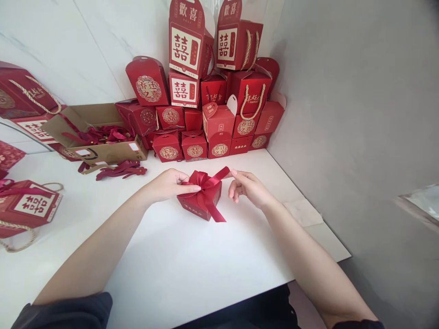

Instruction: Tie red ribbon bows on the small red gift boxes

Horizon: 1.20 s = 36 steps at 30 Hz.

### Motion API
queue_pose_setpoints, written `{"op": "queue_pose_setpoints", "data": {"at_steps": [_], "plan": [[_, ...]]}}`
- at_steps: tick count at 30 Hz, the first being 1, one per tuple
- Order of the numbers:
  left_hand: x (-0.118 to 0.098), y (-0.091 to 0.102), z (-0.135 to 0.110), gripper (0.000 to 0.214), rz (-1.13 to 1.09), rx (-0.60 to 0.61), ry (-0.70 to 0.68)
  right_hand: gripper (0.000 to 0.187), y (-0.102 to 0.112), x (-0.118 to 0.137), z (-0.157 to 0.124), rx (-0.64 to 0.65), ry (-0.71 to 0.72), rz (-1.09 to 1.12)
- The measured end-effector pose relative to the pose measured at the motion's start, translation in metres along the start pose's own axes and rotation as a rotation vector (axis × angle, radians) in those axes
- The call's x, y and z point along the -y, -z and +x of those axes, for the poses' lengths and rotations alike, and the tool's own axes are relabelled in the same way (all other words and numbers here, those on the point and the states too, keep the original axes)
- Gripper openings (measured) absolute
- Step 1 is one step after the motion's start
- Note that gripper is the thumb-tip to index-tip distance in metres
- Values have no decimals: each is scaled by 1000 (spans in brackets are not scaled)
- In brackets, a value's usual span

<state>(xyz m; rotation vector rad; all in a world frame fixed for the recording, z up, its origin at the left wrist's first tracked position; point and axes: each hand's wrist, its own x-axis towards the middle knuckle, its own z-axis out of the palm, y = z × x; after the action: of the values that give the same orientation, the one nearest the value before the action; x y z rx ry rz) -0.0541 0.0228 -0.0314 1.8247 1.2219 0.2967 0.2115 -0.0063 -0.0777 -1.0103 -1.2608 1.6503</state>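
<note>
A small red gift box (194,205) with gold lettering on its side stands on the white table, a shiny red ribbon bow (205,185) tied on its top. My left hand (170,186) comes in from the left, its thumb pressed on the bow near the knot and its fingers curled at the box's far left edge. On the other side, my right hand (252,188) pinches the tip of a raised ribbon tail with its fingertips, the other fingers loosely bent. Another ribbon tail hangs over the box's front right corner.
Stacked red gift boxes (219,123) line the wall. An open cardboard box (103,153) holds dark red ribbons, and more ribbon pieces (121,170) lie before it. A rope-handled gift box (27,205) sits at left. A grey wall (343,114) rises at right.
</note>
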Motion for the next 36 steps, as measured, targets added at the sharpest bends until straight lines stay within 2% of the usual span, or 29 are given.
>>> {"op": "queue_pose_setpoints", "data": {"at_steps": [3, 7, 9, 11, 15, 19, 21, 25, 29, 30, 31, 34, 35, 36], "plan": [[-1, -2, 0, 48, 12, -8, 7, 37, -14, -6, 1, 42, 12, 177], [-4, -4, 0, 48, 28, -20, 3, 28, -24, -16, 2, 93, 45, 257], [-4, -4, 0, 48, 45, -23, -2, 25, -23, -16, 0, 153, 78, 219], [-4, -3, 1, 50, 48, -14, -11, 23, -18, -12, -4, 280, 74, 112], [-3, -2, 0, 51, 50, 0, -9, 22, -9, -2, -13, 553, -57, -112], [-5, -6, -1, 51, 68, 10, -33, 23, -14, -3, -16, 627, -136, -155], [-8, -10, -2, 54, 125, -35, -47, 23, -19, -7, -15, 654, -159, -161], [-16, -21, -6, 63, 328, -213, -54, 23, -25, -10, -16, 681, -187, -189], [-25, -26, -12, 62, 522, -292, -34, 28, -17, 3, -23, 780, -194, -268], [-27, -26, -14, 60, 550, -294, -34, 29, -14, 7, -24, 759, -183, -289], [-29, -26, -15, 58, 570, -293, -32, 29, -11, 10, -25, 672, -137, -303], [-32, -26, -16, 57, 598, -275, -24, 26, -9, 14, -22, 173, 200, -331], [-32, -27, -16, 57, 601, -272, -25, 24, -12, 12, -19, 40, 322, -353], [-32, -27, -16, 57, 604, -271, -29, 23, -15, 10, -17, -31, 413, -387]]}}
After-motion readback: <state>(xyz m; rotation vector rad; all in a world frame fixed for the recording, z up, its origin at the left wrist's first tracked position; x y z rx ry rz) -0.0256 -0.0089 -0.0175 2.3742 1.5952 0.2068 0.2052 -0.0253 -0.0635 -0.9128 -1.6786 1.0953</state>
